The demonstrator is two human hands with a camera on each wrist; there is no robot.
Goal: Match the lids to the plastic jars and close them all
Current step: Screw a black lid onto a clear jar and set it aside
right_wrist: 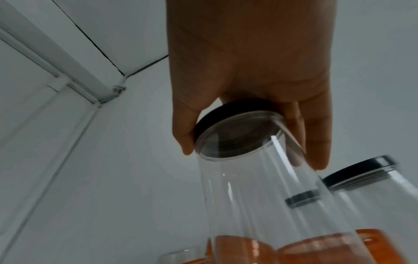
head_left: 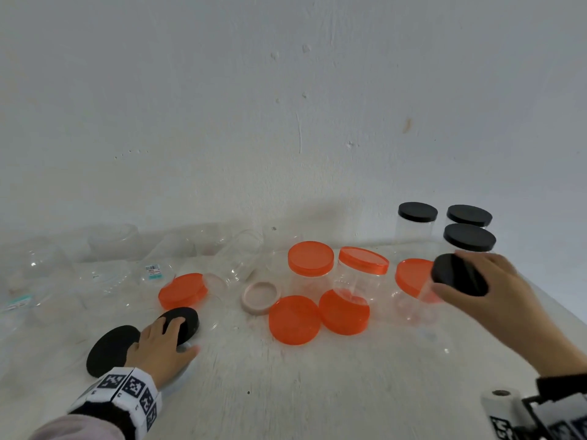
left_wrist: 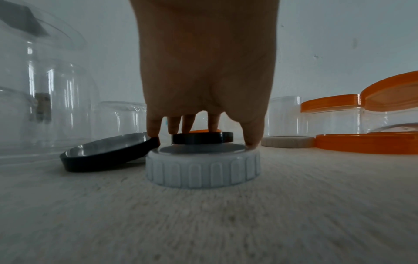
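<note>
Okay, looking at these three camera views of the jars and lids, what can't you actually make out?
- Head view: the white ribbed lid is almost wholly covered by the left hand.
- Right wrist view: the base of the jar held by the right hand is cut off by the bottom edge.
- Head view: labels on the clear jars are too small to read.

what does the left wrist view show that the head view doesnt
Only the left wrist view shows the ribbed white plastic lid under the left hand, with the small black round lid on top. Only the head view shows the right hand gripping a black-lidded clear plastic jar and three closed black-lidded jars behind it. Both show the large black lid, the beige ring lid and orange lids.
</note>
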